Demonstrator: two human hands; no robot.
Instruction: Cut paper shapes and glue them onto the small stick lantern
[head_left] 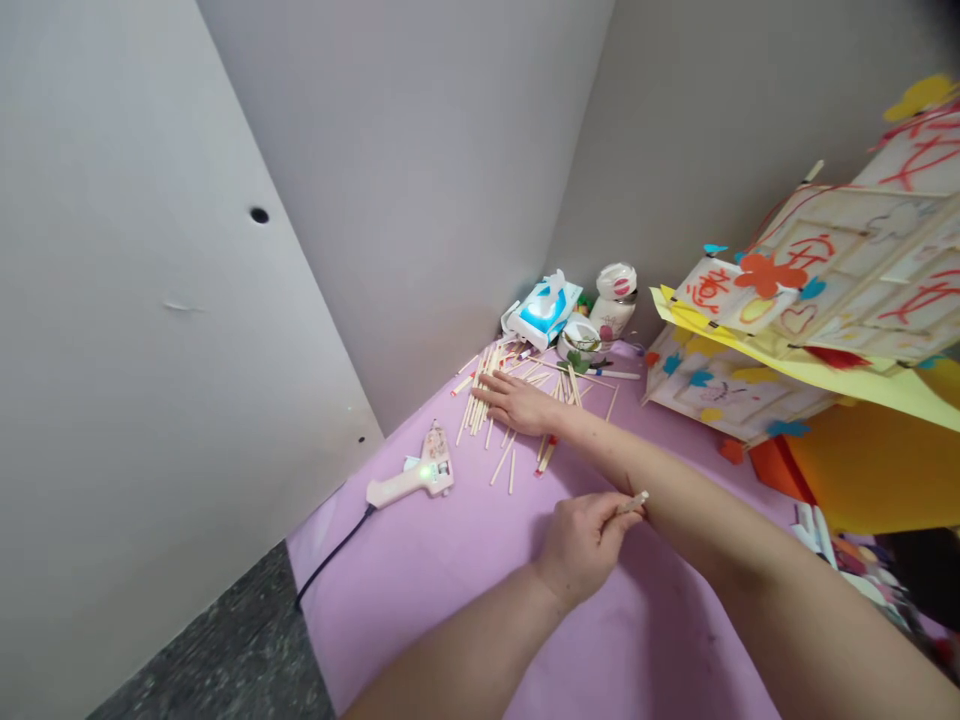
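My right hand (pixel 517 402) reaches across to the pile of thin pale wooden sticks (pixel 480 405). Its fingers are apart and lie over some of the sticks. Nearer to me, my left hand (pixel 581 545) is closed around a short pale stick piece (pixel 634 503), whose end pokes out beside my right forearm; whether it is one stick or more I cannot tell. Loose sticks (pixel 512 472) are scattered below my right hand. To the left of the pile a pale glue gun (pixel 409 482) lies on the purple tabletop (pixel 420 600), with a green light showing.
Tissue pack (pixel 544 312), white cup (pixel 579 338) and white bottle (pixel 613 305) stand in the back corner by grey panels (pixel 420 150). Decorated paper-and-stick structures (pixel 832 290) stand at right, near an orange-yellow sheet (pixel 870 465). A dark cord (pixel 334 555) runs off the left edge.
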